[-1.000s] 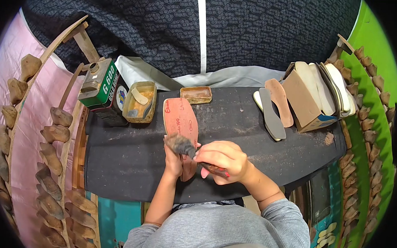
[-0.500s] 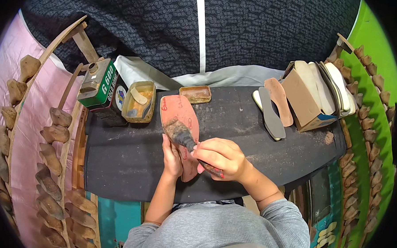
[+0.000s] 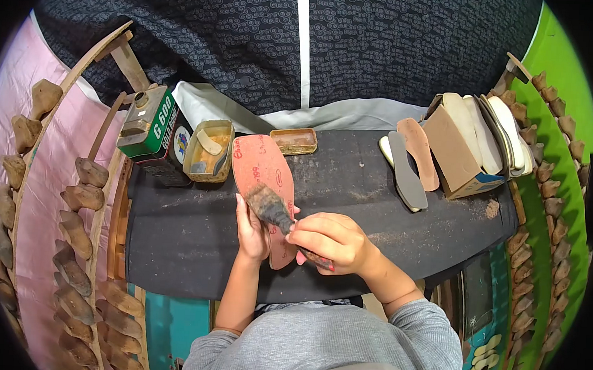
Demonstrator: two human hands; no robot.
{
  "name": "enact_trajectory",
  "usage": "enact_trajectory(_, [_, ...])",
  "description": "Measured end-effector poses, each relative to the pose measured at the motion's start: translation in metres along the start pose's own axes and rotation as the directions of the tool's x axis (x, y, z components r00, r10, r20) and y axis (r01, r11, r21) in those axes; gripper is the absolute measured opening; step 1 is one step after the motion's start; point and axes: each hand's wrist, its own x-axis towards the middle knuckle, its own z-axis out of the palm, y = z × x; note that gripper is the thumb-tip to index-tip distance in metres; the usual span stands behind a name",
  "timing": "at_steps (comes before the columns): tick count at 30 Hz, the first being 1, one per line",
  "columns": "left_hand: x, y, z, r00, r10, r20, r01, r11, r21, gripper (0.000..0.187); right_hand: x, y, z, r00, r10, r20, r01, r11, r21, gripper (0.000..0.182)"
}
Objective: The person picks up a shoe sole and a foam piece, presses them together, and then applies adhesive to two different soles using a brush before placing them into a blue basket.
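My left hand point(image 3: 251, 236) is closed around a pinkish-orange shoe insole point(image 3: 259, 162) with red handwriting on its upper face. The thumb lies along the near left edge, and fingertips show at the right edge. Gripped in my right hand point(image 3: 334, 241) is a worn brush point(image 3: 268, 205) with frayed, dirty bristles and a dark wrapped neck. Its bristles lie over the middle of the insole, and part of its handle is hidden by my fingers. Both are held above the dark-covered table point(image 3: 188, 246).
At the back left stand a green can point(image 3: 150, 122) and an open tin point(image 3: 208, 158) with a scraper-like piece inside. A shallow tray point(image 3: 294, 140) sits behind the insole. Loose insoles point(image 3: 406, 170) and a full cardboard box point(image 3: 457, 149) occupy the right. Racks of wooden shoe lasts point(image 3: 84, 197) flank the table.
The insole has shifted slightly left and up, showing more of its writing. The brush bristles have moved a little down and to the right across it.
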Motion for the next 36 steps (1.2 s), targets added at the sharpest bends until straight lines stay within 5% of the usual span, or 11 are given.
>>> enact_trajectory(2, [0.001,0.002,-0.007,0.993,-0.012,0.121,0.003,0.997,0.079,0.069,0.000,-0.003,-0.005,0.999,0.032,0.039,-0.033,0.999,0.040,0.028])
enact_trajectory(6, [-0.001,0.004,0.001,0.994,0.024,0.107,-0.029,0.999,0.039,0.069,-0.002,-0.003,-0.006,0.996,0.076,0.044,-0.081,0.989,0.121,0.040])
enact_trajectory(8, [-0.005,0.005,0.015,0.990,0.059,-0.130,-0.058,0.998,0.008,0.071,-0.002,0.000,0.002,0.999,0.046,0.008,-0.046,0.995,0.085,0.040])
enact_trajectory(12, [-0.007,0.010,0.014,0.991,0.033,-0.133,-0.032,0.999,0.003,0.071,-0.003,-0.002,0.004,1.000,0.019,0.014,-0.019,1.000,0.021,0.039])
enact_trajectory(14, [-0.004,0.008,-0.004,0.993,-0.010,0.117,0.002,0.998,0.067,0.069,-0.001,-0.007,-0.003,0.997,0.060,0.043,-0.061,0.997,0.044,0.035])
enact_trajectory(15, [-0.004,0.007,-0.006,0.993,-0.009,0.119,0.001,0.998,0.067,0.069,-0.001,-0.009,-0.005,0.992,0.100,0.073,-0.105,0.992,0.065,0.031])
enact_trajectory(21, [-0.009,0.011,0.013,0.993,0.030,-0.113,-0.025,0.998,0.050,0.071,0.003,-0.006,0.002,0.998,0.014,-0.064,-0.014,1.000,0.005,0.032])
enact_trajectory(23, [-0.009,0.014,0.012,0.994,-0.086,0.067,0.106,0.889,-0.446,0.072,-0.001,-0.006,0.004,0.999,0.022,-0.043,-0.022,1.000,0.001,0.031])
enact_trajectory(24, [-0.008,0.015,0.008,0.994,-0.084,0.067,0.105,0.889,-0.446,0.072,-0.001,-0.006,0.005,0.999,0.030,-0.020,-0.030,1.000,0.001,0.031])
enact_trajectory(26, [-0.004,0.011,-0.003,0.995,-0.007,0.095,-0.002,0.995,0.096,0.072,-0.003,-0.010,-0.001,0.998,0.059,0.023,-0.060,0.998,0.036,0.031])
enact_trajectory(36, [-0.001,0.012,0.006,0.999,0.030,0.014,-0.031,0.998,0.046,0.073,-0.001,-0.008,0.001,0.999,0.049,-0.021,-0.048,0.998,0.047,0.037])
